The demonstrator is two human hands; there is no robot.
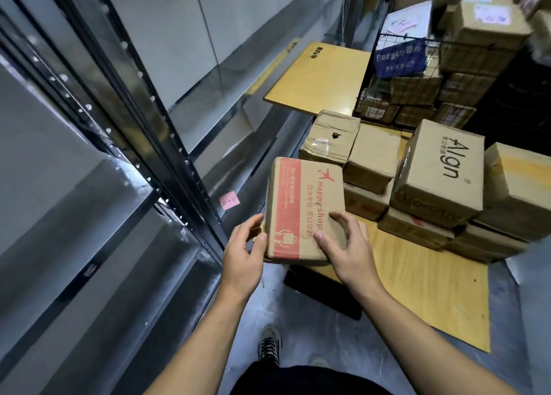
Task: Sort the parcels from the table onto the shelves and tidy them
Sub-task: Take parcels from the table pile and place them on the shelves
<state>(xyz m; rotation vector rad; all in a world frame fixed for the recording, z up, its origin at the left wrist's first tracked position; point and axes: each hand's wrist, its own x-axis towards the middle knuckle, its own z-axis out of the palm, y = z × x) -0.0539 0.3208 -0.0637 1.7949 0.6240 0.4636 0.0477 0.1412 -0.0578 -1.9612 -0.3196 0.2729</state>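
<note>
Left fingers (253, 220) lie along the left side of the box (304, 206), with the thumb pinching its near edge. Right fingers (338, 215) are arched and spread on the top face near its near right corner, and the thumb presses beside them. Left hand (243, 254) and right hand (350, 245) thus clamp the one box between them. The box, marked with red print, is held flat over the near left corner of the table (432, 290), just beside the shelves (89, 215) on the left. Whether its underside touches the table cannot be told. To the right and farther off, a stack (372, 168) of cardboard parcels stands on the table in two or more layers, the Align box (441, 168) uppermost. Beyond it, a wire cage (417, 78) holds more boxes; whether these belong to the task is unclear. The shelf levels in view show only a pink note (229, 200). Assessment: sorting is at an early stage. One parcel is in transfer and not yet shelved, the bulk is yet to be moved, and tidying cannot begin until parcels are placed.
</note>
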